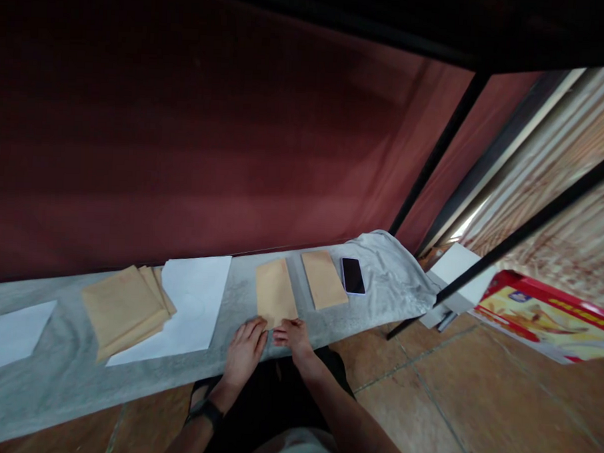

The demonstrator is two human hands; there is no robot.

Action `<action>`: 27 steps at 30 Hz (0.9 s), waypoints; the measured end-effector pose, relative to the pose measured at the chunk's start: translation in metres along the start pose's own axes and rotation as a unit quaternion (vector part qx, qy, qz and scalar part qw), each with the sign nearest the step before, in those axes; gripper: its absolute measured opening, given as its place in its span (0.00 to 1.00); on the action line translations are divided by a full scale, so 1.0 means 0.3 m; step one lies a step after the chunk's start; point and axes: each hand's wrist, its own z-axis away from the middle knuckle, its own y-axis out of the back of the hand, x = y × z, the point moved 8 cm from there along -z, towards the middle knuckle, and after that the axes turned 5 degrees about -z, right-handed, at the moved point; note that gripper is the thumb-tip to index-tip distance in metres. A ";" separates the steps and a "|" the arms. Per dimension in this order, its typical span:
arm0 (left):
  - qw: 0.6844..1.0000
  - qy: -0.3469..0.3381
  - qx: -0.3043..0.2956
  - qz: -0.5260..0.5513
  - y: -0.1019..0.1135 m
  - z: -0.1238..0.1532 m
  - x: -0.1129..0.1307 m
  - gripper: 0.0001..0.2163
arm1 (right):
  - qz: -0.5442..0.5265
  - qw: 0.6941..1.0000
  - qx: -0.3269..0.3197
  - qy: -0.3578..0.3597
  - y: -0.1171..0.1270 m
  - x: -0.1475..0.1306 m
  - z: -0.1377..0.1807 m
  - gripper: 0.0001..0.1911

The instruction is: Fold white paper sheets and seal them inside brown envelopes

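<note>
A brown paper envelope [276,289] lies on the grey cloth in front of me, its short near edge toward my body. My left hand [246,347] is at its near left corner, with the fingers closed on the edge. At the near right corner, my right hand [293,335] has its fingers curled in and pinching the paper. A second brown envelope [324,281] rests flat just to the right, apart from both hands. Beyond it is a smartphone [353,276] with a dark screen. The undersides of both hands' fingertips are hidden.
On the left, a fanned stack of brown envelopes [128,309] overlaps white paper sheets [203,302]. Another white sheet [12,334] lies farther left. A black metal post [440,152] rises behind the cloth-covered bench [385,270]. A red box [548,317] and a white box [460,277] sit at right.
</note>
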 end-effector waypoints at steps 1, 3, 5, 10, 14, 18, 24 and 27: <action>1.000 -0.003 -0.006 -0.005 -0.002 0.003 0.004 0.14 | 0.009 1.000 0.020 -0.003 0.015 -0.001 0.007 0.12; 1.000 -0.008 -0.016 -0.016 -0.006 0.009 0.013 0.14 | 0.021 0.998 0.053 -0.007 0.041 -0.009 0.026 0.09; 1.000 -0.010 -0.019 -0.020 -0.008 0.014 0.017 0.15 | 0.026 0.997 0.067 -0.007 0.053 -0.021 0.043 0.07; 1.000 0.017 0.017 0.018 -0.003 0.020 -0.009 0.17 | 0.028 0.996 0.087 0.013 0.057 -0.051 0.068 0.07; 0.999 0.021 0.025 0.037 -0.005 0.024 -0.019 0.18 | 0.023 0.993 0.106 0.045 0.081 -0.095 0.071 0.10; 1.000 0.014 0.014 0.007 -0.006 0.025 -0.007 0.18 | 0.016 0.989 0.119 0.089 0.148 -0.192 0.068 0.11; 0.999 -0.003 0.021 -0.023 0.002 0.023 0.011 0.18 | 0.010 0.978 0.154 0.139 0.288 -0.352 0.067 0.14; 0.999 -0.008 0.016 -0.030 -0.002 0.024 0.012 0.18 | 0.010 0.974 0.173 0.149 0.349 -0.398 0.072 0.15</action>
